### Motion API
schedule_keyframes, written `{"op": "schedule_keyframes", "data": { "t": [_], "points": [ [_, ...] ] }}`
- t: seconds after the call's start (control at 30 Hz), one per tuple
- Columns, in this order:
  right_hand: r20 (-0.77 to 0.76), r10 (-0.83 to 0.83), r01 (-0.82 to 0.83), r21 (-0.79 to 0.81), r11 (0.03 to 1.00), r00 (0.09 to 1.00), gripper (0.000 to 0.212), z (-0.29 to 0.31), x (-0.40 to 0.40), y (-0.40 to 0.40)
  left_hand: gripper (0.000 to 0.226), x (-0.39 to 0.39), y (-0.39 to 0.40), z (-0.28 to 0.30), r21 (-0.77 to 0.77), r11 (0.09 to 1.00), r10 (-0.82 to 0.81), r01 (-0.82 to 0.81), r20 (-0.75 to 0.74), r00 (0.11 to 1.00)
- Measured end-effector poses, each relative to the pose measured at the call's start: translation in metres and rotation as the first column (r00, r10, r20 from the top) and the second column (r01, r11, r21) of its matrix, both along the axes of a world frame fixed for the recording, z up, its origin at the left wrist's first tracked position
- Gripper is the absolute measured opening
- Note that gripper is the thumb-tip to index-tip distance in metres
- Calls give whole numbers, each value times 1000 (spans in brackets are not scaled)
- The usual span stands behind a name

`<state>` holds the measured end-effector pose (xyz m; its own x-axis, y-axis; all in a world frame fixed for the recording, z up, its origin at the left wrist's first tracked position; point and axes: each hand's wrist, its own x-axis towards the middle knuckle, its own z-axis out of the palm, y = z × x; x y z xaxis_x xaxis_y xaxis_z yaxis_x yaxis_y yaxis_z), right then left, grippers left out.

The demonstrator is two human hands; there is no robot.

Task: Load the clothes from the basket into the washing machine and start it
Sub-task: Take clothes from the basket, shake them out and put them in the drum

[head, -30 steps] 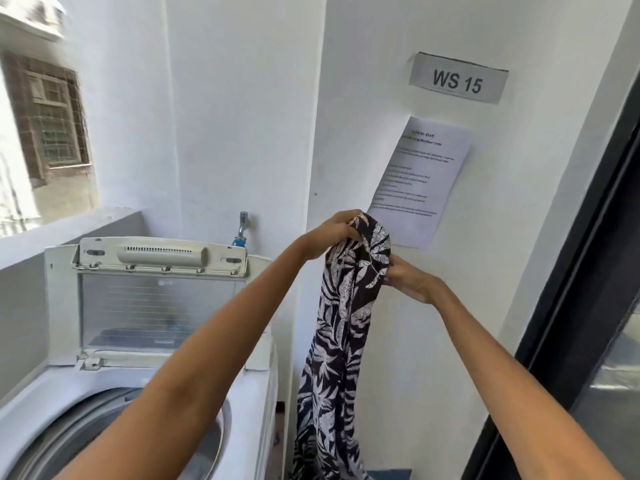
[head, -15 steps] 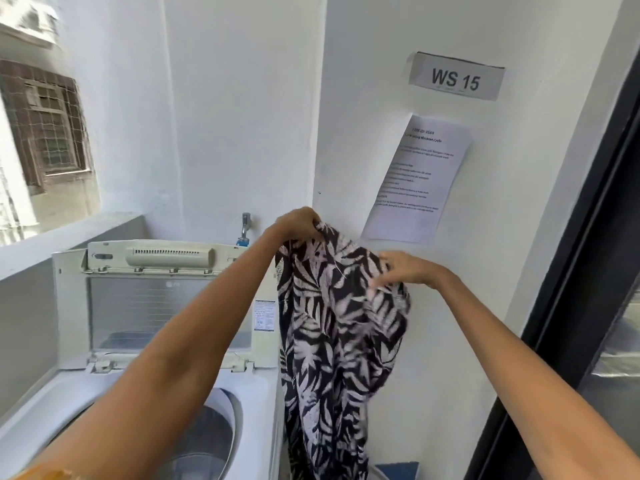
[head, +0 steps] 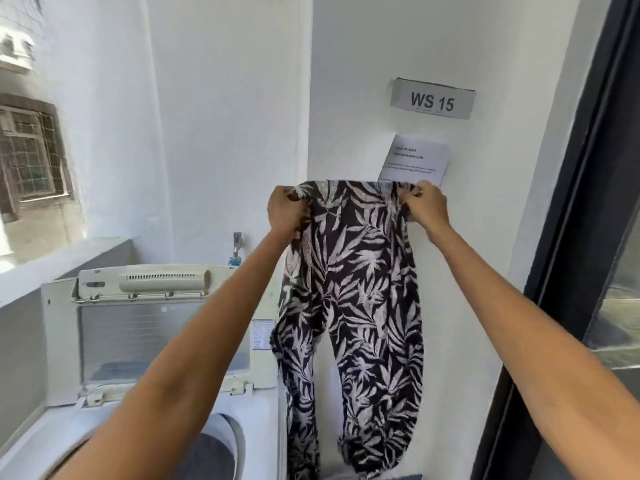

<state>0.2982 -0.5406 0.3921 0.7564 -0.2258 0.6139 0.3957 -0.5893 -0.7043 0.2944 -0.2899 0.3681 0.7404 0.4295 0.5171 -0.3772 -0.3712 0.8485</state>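
Hands, left (head: 286, 212) and right (head: 426, 206), grip leaf-print trousers (head: 356, 289); washing machine (head: 263, 427) lid raised.

I'm seeing black-and-white leaf-print pants (head: 353, 289) held up spread at the waistband, legs hanging down just right of the white top-load washing machine (head: 145, 341), lid up.

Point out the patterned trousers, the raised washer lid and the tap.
Trousers (head: 360, 282): head view, on the cloth above the split of the legs.
Washer lid (head: 138, 337): head view, on its clear panel.
Tap (head: 237, 243): head view, on its metal spout.
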Motion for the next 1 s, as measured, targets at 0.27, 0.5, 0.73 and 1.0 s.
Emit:
{"op": "schedule_keyframes", "data": {
  "t": [0.27,0.5,0.73,1.0],
  "points": [
    [-37,420,-402,230,886,907,31,11,-20,58,11,-16,-52,-14,-229,695,-718,682,-162,677],
    [-578,513,-638,-16,770,634,113,-138,-17,41,28,-3,-55,-17,-623,566,-527,540,230,818],
    [-542,273,-367,-70,928,794,54,-209,-11,95,49,1,-6,-27,-376,909,-206,182,-24,978],
    [-182,787,-518,663,540,589,46,-112,-33,199,47,-32,111,-90,-208,977,-98,38,-289,952]
  ]
}}
